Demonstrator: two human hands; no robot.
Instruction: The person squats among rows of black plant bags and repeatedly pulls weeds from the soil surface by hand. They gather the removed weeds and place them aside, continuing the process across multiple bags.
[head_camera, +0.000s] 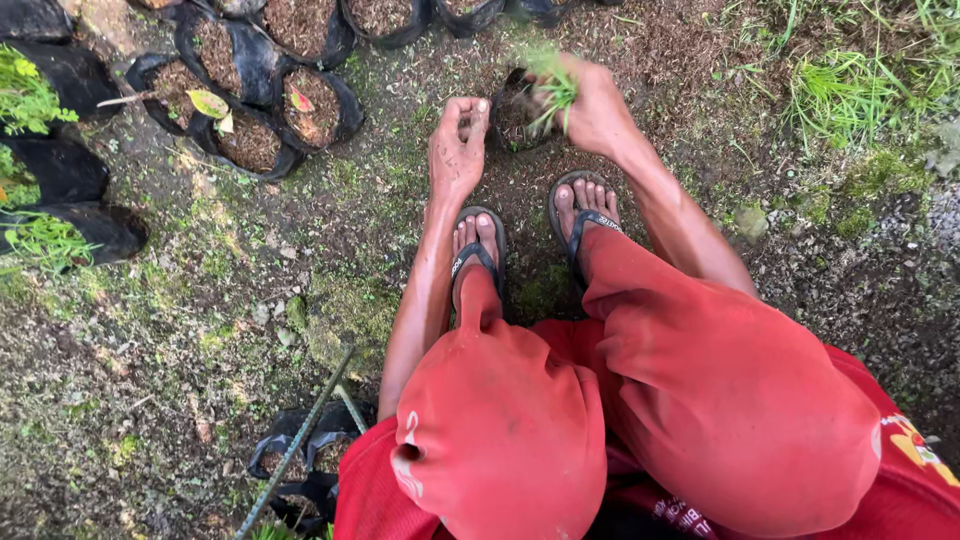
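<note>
A small black grow bag (512, 118) filled with dark soil stands on the ground just past my sandalled feet. My right hand (590, 105) is closed around a tuft of green grass-like seedling (553, 85) right above the bag. My left hand (457, 150) rests beside the bag's left edge, fingers curled loosely, holding nothing that I can see. My knees in red shorts fill the lower part of the view.
Several black soil-filled grow bags (250, 140) sit in rows at the upper left, some with small plants (25, 100). A thin metal rod (295, 445) and an empty black bag (300, 470) lie near my left knee. Grass (850, 90) grows at the upper right.
</note>
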